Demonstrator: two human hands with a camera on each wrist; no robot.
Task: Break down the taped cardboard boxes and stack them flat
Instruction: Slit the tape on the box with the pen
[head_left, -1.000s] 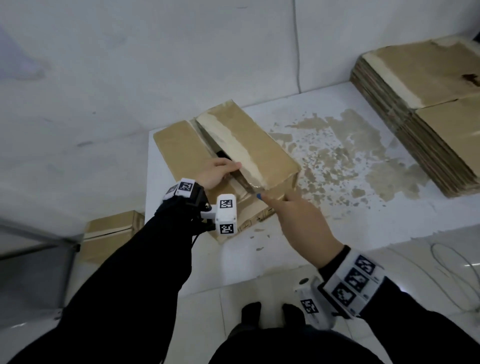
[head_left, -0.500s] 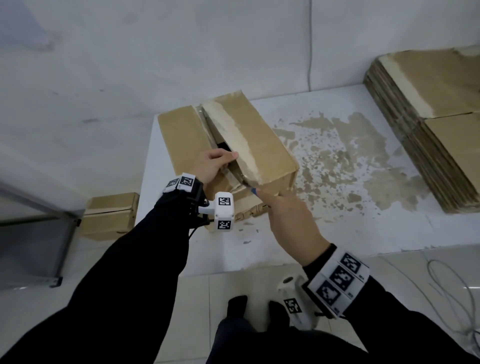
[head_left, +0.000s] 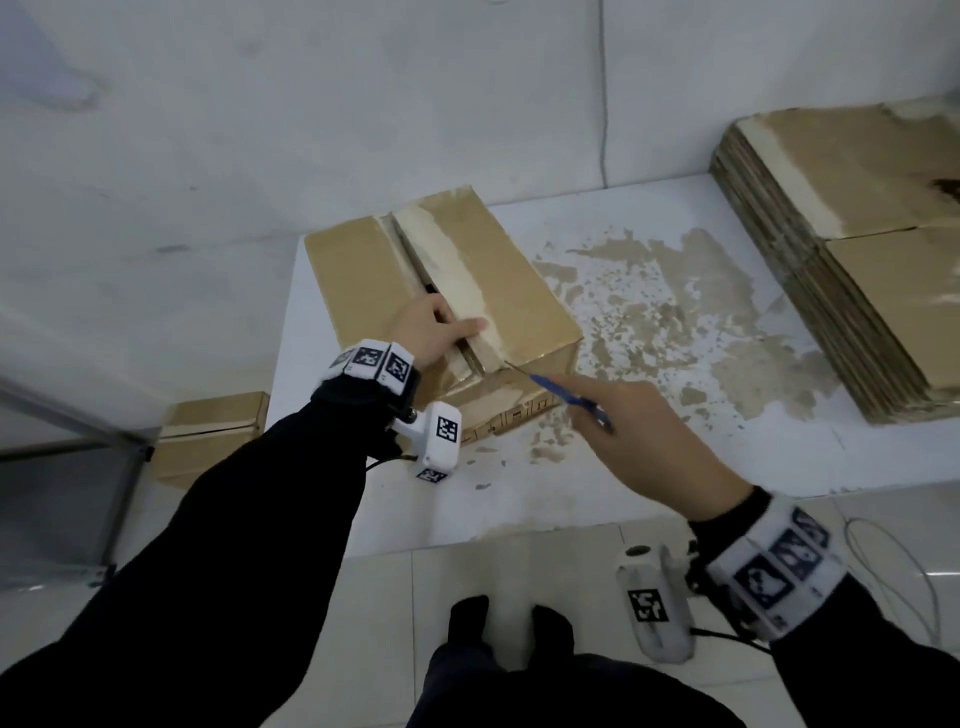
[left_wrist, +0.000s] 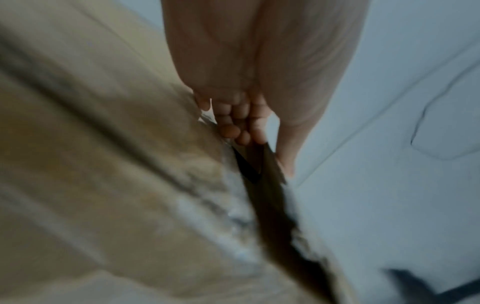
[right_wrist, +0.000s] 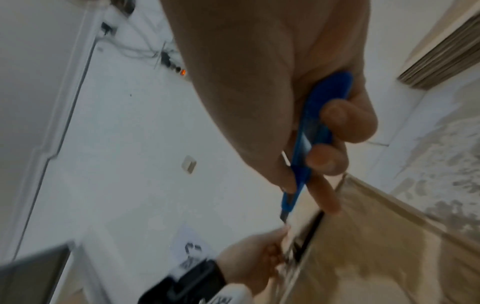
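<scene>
A brown cardboard box (head_left: 498, 265) with pale tape along its top seam sits on the white table (head_left: 675, 467). The seam is split and the right flap (head_left: 467, 291) is raised. My left hand (head_left: 431, 332) grips that flap's edge, fingers tucked into the slit (left_wrist: 239, 127), thumb on top. My right hand (head_left: 639, 441) holds a blue utility knife (head_left: 569, 396) (right_wrist: 311, 127). Its blade tip sits just off the box's near top corner. In the right wrist view the blade (right_wrist: 282, 218) points at the seam's near end, close to my left hand (right_wrist: 254, 257).
A tall stack of flattened boxes (head_left: 841, 249) fills the table's right side. A small taped box (head_left: 213, 431) lies on the floor left of the table beside a grey metal frame (head_left: 62, 467). Torn brown patches mark the tabletop. Cables lie on the floor at right.
My right hand has drawn the knife back out of the seam, toward me and to the right. The raised flap has sunk lower, and my left hand still holds its edge.
</scene>
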